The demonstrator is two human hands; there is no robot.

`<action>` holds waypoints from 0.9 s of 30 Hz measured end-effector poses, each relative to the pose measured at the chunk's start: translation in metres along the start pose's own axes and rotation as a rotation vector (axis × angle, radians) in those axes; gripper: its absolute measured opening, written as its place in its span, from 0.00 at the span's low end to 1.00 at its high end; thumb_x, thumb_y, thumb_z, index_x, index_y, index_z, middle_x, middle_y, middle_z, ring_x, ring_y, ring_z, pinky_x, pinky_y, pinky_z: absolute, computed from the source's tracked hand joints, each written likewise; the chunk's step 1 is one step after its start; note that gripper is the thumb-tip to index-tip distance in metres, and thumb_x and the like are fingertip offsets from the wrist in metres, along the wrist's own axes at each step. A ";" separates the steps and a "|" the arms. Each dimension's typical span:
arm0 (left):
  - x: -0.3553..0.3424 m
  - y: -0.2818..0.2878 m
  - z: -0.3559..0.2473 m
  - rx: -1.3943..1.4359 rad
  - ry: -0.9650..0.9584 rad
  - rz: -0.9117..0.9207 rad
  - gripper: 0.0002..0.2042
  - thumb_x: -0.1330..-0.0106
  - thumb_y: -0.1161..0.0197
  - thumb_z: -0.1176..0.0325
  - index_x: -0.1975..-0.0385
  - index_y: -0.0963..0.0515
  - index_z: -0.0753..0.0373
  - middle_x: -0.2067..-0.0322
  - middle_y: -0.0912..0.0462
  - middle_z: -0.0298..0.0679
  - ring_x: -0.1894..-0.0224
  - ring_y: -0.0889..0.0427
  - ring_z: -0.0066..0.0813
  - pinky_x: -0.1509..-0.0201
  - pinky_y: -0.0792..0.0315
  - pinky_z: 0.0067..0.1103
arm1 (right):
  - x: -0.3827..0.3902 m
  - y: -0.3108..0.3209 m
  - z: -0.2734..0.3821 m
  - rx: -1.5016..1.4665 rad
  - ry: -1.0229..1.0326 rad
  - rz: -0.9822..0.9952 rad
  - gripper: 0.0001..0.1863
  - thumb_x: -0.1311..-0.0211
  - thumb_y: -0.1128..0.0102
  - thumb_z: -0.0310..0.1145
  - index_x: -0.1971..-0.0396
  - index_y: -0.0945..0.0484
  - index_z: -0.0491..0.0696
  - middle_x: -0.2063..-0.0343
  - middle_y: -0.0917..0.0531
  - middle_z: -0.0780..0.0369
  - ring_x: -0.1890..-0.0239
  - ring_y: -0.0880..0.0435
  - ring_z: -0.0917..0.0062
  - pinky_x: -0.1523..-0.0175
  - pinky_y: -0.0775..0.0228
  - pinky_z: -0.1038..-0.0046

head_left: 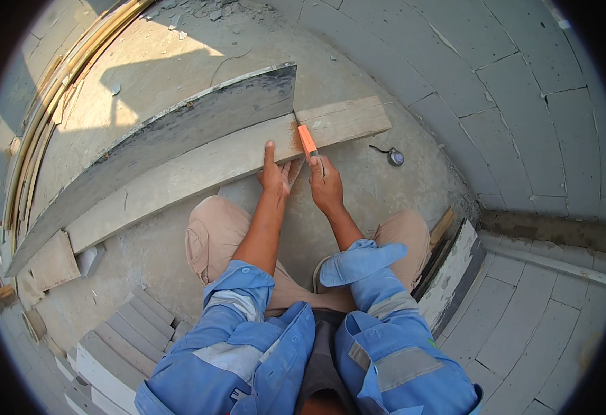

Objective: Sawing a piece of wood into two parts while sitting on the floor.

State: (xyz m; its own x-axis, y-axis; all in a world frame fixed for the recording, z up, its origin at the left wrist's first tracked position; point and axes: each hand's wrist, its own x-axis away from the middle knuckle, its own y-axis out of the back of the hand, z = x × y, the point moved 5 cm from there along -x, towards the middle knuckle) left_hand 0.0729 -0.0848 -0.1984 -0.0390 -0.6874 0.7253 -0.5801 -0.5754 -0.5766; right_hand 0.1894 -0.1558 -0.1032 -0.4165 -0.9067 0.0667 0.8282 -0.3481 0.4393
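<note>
A long, pale wooden beam (199, 166) lies slantwise in front of me, propped off the floor. My left hand (274, 177) grips its near edge, thumb up along the side and fingers bent against it. Just to the right, my right hand (325, 185) is closed round the handle of a handsaw (307, 140), whose orange part rests at the beam. Brown sawdust lies on the wood beside the orange part, where a dark line crosses the beam. The saw's teeth are hidden from this angle.
Behind the beam a dark-faced panel (178, 114) stands on edge. A round tape measure (395, 158) lies on the floor at right, before a grey block wall (497, 104). Stacked grey blocks (126, 335) sit lower left; a white-and-black slab (452, 277) leans beside my right knee.
</note>
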 end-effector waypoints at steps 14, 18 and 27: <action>-0.003 0.007 -0.009 0.024 -0.037 -0.056 0.39 0.45 0.23 0.60 0.40 0.39 0.73 0.42 0.29 0.47 0.40 0.26 0.44 0.32 0.30 0.40 | 0.067 0.016 -0.003 0.012 0.029 0.002 0.25 0.23 0.56 0.51 0.52 0.24 0.41 0.86 0.32 0.71 0.83 0.35 0.88 0.77 0.44 0.81; -0.005 0.011 -0.011 0.019 -0.060 -0.020 0.44 0.43 0.24 0.57 0.35 0.43 0.74 0.37 0.34 0.50 0.33 0.33 0.49 0.28 0.36 0.39 | 0.038 -0.001 -0.007 -0.096 -0.043 0.023 0.24 0.23 0.57 0.49 0.54 0.24 0.41 0.86 0.33 0.70 0.84 0.35 0.87 0.77 0.43 0.80; -0.003 0.022 -0.023 0.015 -0.050 -0.084 0.39 0.44 0.24 0.59 0.40 0.39 0.72 0.41 0.30 0.47 0.40 0.26 0.44 0.33 0.29 0.39 | 0.173 0.077 0.037 0.016 -0.180 0.138 0.21 0.24 0.52 0.47 0.52 0.25 0.42 0.82 0.28 0.68 0.79 0.28 0.85 0.71 0.36 0.78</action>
State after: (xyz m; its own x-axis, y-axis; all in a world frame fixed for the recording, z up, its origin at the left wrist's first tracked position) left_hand 0.0416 -0.0854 -0.2045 0.0497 -0.6575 0.7518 -0.5671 -0.6382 -0.5207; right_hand 0.1677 -0.3304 -0.0246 -0.3609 -0.8878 0.2857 0.8765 -0.2183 0.4290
